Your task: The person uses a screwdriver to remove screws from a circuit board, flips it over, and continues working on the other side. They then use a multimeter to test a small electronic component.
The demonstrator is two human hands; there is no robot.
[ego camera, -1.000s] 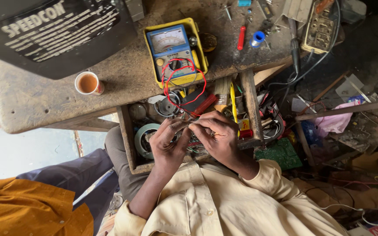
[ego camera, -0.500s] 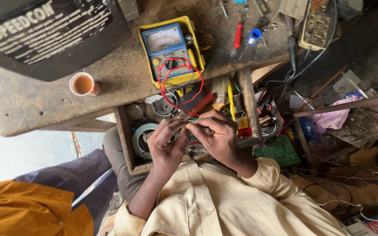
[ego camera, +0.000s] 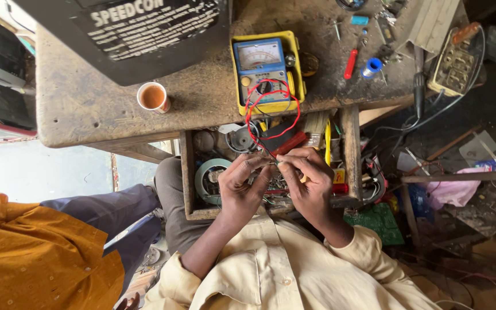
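While we lean over the open drawer (ego camera: 189, 172), our left hand (ego camera: 242, 186) and right hand (ego camera: 311, 183) meet fingertip to fingertip, both curled and pinching a small part (ego camera: 273, 166); what it is, we cannot tell. Red wires (ego camera: 271, 106) loop up to the yellow meter (ego camera: 266, 72) on the bench (ego camera: 87, 109). A cup of tea (ego camera: 153, 96) stands well apart.

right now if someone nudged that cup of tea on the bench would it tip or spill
The cup looks small and nearly full, so a nudge would likely slop tea. It probably slides poorly on the rough, gritty bench, so it may tip rather than glide. It seems light and probably fragile.
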